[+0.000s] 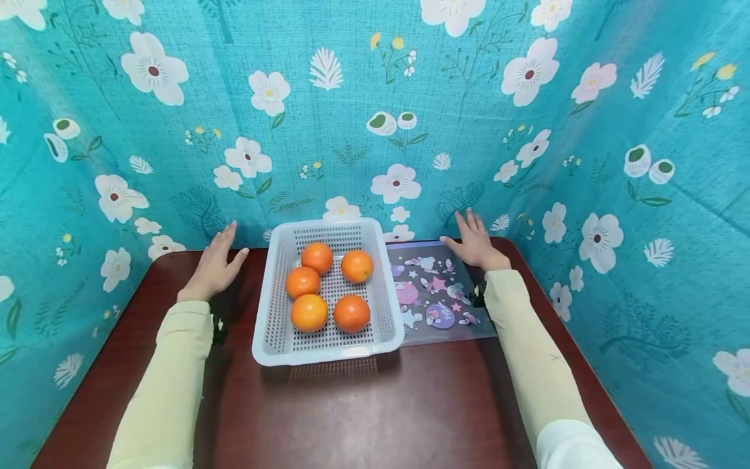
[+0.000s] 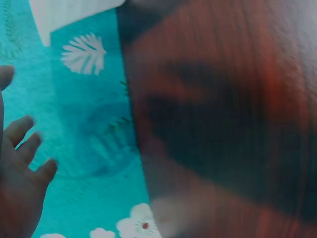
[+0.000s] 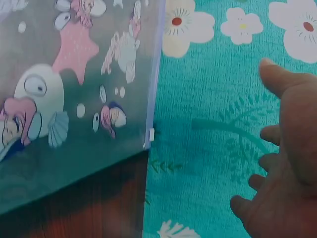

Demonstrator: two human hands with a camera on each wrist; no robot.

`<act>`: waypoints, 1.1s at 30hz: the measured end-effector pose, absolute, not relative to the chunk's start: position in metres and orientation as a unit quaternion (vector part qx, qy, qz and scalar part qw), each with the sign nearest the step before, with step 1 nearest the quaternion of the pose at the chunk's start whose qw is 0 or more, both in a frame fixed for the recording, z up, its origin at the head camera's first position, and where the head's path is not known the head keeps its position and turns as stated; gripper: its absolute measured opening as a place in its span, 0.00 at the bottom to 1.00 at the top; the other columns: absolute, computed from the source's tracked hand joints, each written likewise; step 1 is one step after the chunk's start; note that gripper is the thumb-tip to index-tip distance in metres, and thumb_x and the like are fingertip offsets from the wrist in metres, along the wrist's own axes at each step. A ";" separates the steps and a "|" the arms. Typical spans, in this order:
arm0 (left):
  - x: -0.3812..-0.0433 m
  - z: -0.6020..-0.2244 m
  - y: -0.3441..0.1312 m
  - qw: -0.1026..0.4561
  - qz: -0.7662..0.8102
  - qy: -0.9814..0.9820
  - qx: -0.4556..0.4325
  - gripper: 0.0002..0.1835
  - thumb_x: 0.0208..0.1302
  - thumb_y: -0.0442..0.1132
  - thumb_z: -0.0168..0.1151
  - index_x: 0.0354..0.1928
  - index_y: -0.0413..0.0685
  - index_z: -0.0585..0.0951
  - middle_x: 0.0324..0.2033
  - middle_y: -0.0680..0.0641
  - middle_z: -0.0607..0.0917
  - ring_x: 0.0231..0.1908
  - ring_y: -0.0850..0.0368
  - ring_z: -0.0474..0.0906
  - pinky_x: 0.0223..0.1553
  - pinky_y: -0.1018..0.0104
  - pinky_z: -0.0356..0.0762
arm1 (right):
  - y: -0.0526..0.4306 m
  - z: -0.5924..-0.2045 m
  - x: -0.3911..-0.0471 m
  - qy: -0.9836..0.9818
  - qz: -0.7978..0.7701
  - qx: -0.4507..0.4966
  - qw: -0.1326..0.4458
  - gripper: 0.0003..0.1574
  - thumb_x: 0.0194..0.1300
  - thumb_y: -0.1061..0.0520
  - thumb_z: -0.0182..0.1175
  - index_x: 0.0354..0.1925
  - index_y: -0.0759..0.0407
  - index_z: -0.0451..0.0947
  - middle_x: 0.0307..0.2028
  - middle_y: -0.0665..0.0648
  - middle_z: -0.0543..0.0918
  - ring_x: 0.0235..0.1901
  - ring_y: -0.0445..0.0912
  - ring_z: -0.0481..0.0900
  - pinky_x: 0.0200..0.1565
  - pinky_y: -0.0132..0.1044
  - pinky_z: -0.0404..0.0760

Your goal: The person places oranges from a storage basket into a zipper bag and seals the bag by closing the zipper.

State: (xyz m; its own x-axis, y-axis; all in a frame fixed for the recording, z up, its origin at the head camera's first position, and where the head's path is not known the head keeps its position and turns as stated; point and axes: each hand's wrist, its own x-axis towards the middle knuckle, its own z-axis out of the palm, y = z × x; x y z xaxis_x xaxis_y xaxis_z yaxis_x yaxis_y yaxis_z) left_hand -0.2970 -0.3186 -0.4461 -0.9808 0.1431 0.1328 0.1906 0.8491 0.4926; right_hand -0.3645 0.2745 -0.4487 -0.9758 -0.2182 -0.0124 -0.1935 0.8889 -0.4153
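On the left hand (image 1: 213, 266), the fingers are reaching out straight and lying near one another, with the thumb standing well away; they are gripping nothing. On the right hand (image 1: 476, 244), the fingers are fanning apart, also without hold of anything. Whether either set of fingertips is touching the cloth (image 1: 328, 130) behind, one cannot tell. Just beside the right hand, the printed pouch (image 1: 439, 296) is lying flat on the table (image 1: 351, 417), with nothing bulging inside it; whether its far edge is sealed is not showing clearly. Between the hands, the white basket (image 1: 328, 355) is standing beside the pouch and hiding its left side, and five oranges (image 1: 316, 258) are sitting within. As a judgement, no handling is going on: both hands are idling, and whether the work is awaiting its start or is over, these views are not settling.
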 end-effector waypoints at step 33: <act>-0.282 -0.374 -0.200 0.031 -0.343 -0.904 -0.253 0.21 0.75 0.37 0.58 0.65 0.36 0.76 0.53 0.35 0.85 0.50 0.40 0.83 0.56 0.38 0.80 | 0.193 -0.496 -0.399 0.947 -0.209 -0.174 0.172 0.42 0.69 0.74 0.45 0.78 0.64 0.53 0.76 0.67 0.59 0.77 0.62 0.53 0.72 0.54 0.64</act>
